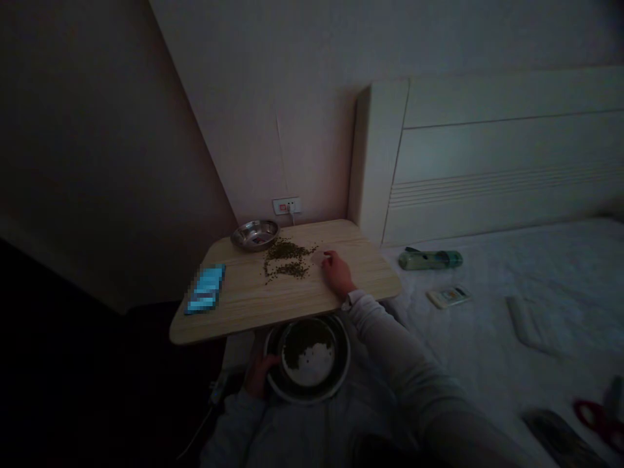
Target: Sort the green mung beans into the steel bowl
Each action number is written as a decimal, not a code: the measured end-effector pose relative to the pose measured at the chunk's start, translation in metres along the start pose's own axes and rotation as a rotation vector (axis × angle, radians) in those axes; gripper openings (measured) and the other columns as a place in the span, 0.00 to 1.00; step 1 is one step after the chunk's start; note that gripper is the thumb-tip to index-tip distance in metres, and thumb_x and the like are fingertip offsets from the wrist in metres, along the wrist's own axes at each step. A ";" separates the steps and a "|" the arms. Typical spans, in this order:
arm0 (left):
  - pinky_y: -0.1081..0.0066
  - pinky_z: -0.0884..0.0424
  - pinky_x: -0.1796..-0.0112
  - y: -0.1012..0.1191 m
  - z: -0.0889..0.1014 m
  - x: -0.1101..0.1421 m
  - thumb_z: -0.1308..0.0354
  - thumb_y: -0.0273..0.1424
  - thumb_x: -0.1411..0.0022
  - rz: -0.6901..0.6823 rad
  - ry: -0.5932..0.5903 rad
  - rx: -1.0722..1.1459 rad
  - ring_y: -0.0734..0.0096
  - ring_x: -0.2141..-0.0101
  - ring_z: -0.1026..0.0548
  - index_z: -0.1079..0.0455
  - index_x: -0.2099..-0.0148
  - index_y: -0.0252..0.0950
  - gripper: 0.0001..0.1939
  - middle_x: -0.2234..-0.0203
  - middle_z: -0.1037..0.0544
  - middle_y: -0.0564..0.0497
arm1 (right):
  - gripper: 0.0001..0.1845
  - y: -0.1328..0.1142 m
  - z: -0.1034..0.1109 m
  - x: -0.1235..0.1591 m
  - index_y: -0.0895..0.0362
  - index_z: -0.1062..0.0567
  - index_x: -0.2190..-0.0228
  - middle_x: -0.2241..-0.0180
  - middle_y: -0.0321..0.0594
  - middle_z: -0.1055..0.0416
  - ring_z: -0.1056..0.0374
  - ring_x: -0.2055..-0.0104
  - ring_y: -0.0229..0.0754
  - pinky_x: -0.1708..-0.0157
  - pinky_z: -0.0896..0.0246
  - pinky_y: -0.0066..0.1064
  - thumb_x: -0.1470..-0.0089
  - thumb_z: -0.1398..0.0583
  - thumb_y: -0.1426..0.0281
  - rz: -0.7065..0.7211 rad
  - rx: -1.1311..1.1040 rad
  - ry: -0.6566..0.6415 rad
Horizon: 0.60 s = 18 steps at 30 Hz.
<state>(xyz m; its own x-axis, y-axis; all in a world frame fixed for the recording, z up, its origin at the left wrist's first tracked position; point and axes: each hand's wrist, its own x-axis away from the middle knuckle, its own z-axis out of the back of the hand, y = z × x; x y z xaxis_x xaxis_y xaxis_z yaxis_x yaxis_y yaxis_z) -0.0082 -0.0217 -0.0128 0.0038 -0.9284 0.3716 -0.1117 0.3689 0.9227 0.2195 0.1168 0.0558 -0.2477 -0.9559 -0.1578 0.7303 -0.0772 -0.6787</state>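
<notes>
My right hand (337, 273) reaches over the wooden table, its fingers closed on a small pale, translucent flat piece (319, 258). Beside that piece lie scattered small green beans (288, 249), in a denser heap toward the back and a looser patch in front. Below the table's front edge, my left hand (259, 376) grips the left rim of a round bowl (314, 372) at my lap. More dark green beans (303, 335) cover the far part of its whitish bottom. Dim light hides the fingers under the rim.
On the table (244, 299) stand a shiny metal bowl (256, 235) at the back left and a phone with a lit, blurred screen (206, 289). To the right, a bed (492, 351) bears a greenish bottle (429, 259), a pale phone-like item (448, 296) and red-handled scissors (597, 416).
</notes>
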 end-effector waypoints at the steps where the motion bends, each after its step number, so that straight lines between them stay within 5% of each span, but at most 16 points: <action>1: 0.63 0.34 0.65 0.002 -0.001 0.001 0.41 0.31 0.66 -0.013 0.000 -0.006 0.59 0.71 0.27 0.28 0.79 0.37 0.06 0.83 0.26 0.51 | 0.17 0.000 0.000 0.000 0.56 0.35 0.54 0.64 0.42 0.29 0.33 0.63 0.42 0.64 0.42 0.30 0.46 0.52 0.70 0.001 0.008 -0.004; 18: 0.64 0.34 0.66 0.005 -0.008 0.007 0.42 0.32 0.66 0.012 0.019 0.052 0.60 0.73 0.27 0.31 0.84 0.36 0.04 0.86 0.27 0.51 | 0.17 0.002 0.002 0.005 0.56 0.32 0.57 0.69 0.39 0.28 0.34 0.69 0.39 0.67 0.44 0.27 0.49 0.50 0.69 0.088 -0.025 -0.076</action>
<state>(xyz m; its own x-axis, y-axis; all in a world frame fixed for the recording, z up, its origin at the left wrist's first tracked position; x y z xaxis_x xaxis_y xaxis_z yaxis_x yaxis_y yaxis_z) -0.0003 -0.0258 -0.0051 0.0207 -0.9227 0.3850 -0.1633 0.3768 0.9118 0.2211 0.1115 0.0550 -0.1340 -0.9775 -0.1631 0.7305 0.0138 -0.6828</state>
